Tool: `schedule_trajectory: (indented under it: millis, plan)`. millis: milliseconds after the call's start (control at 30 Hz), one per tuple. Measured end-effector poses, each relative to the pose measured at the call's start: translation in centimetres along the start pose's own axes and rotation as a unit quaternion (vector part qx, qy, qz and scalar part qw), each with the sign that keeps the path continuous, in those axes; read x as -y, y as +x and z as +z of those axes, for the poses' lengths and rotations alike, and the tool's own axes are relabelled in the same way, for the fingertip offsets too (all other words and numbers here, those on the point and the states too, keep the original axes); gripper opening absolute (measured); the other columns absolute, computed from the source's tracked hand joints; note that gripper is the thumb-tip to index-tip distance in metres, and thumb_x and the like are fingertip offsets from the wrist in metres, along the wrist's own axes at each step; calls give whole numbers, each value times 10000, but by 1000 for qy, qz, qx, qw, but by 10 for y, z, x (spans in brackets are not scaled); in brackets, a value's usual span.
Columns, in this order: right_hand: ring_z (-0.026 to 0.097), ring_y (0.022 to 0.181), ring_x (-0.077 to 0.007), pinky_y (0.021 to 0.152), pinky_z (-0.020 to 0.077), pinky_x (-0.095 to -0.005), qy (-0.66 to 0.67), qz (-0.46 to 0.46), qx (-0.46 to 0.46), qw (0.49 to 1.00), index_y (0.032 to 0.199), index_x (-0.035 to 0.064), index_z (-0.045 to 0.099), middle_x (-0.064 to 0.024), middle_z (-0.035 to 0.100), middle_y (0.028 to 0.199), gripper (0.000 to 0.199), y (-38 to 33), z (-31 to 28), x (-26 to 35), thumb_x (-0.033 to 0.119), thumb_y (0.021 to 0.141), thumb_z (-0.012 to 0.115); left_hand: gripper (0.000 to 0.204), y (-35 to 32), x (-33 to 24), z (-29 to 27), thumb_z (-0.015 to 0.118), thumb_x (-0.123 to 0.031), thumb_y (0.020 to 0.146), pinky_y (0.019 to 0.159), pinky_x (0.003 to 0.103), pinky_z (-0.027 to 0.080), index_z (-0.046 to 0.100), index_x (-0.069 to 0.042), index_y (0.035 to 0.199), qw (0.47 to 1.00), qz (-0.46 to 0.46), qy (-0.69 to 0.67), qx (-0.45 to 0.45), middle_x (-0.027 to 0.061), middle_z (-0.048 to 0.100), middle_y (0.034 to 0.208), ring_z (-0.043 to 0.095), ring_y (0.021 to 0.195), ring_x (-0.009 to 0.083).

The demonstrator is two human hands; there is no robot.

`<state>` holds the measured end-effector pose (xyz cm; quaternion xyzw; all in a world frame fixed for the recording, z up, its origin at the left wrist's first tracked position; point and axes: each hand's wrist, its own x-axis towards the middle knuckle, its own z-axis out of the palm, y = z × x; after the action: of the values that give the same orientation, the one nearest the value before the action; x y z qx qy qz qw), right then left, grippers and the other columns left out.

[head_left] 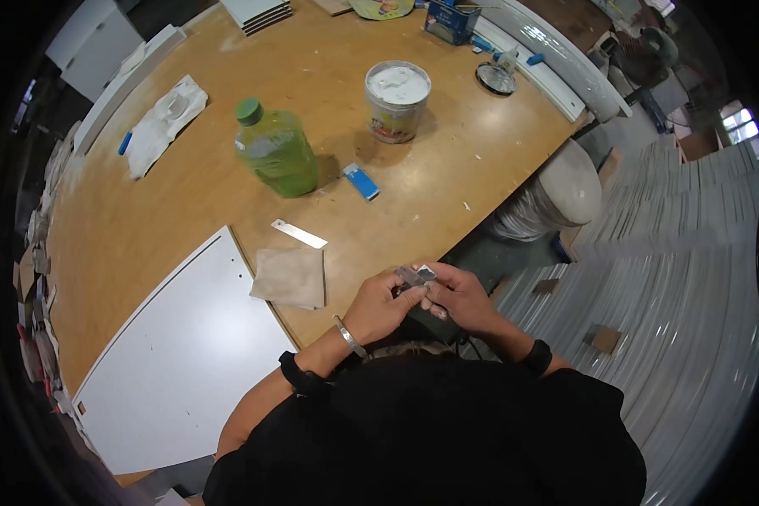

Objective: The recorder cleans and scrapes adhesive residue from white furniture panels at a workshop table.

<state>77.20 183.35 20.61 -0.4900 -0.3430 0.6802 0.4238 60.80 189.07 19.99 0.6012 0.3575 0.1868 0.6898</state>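
Note:
Close to my body, at the table's near edge, my left hand (379, 305) and my right hand (464, 299) meet around a small, flat grey piece with a whitish end (426, 273). Its exact kind I cannot make out. Both hands are closed, pinching it between thumbs and fingers. Left of them lies a folded beige cloth (289, 277), partly over the edge of a white panel (185, 354). A thin metal blade strip (299, 234) rests just beyond the cloth. Farther off is a small blue-and-white box (362, 182).
A green-capped bottle of green liquid (277, 152) and an open tub of white paste (397, 101) stand on the wooden table (202, 169). A stained white sheet (167, 126) lies far left, a round black lid (496, 78) far right. Stacked white strips (649, 320) fill the right side.

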Motion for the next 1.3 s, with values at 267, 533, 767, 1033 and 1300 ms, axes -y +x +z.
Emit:
schedule_trajectory:
  millis: [267,533,767,1033,1300]
  plan:
    - [431,555,-27,490,361,-168,-8,12,-36,999,1084,0,565,6,521,721,229,0,1,2,126,925,459,129,6,14,6,617,-74,828,595,220,428,634,32,755,991,105,9,-78,39,598,712,520,642,86]
    - [311,397,-60,401,292,-220,276,12,-108,955,1067,-1,537,8,341,495,334,-14,-74,-18,250,967,342,231,3,-1,-1,679,-164,797,517,235,377,592,10,673,996,-12,66,-64,-18,541,634,424,583,47]
    - [611,735,-341,691,463,-390,-509,-12,-273,817,1109,74,552,-184,628,774,310,-13,-129,-13,254,857,529,151,10,29,-13,554,-136,881,606,208,437,551,-37,995,995,-27,-87,-40,15,587,840,523,658,68]
    - [552,884,-363,793,440,-390,-609,-256,-163,733,1120,19,519,-204,566,984,310,102,-60,31,132,832,532,137,14,34,-29,469,-106,921,760,271,505,491,-20,1026,951,-33,-296,-87,117,616,965,618,843,160]
    - [527,823,-148,734,439,-286,-267,2,219,938,1288,39,367,-91,535,953,399,110,20,16,187,922,429,152,35,-6,-58,472,-144,927,789,295,497,447,-3,978,886,75,-366,-274,167,599,1012,595,928,208]
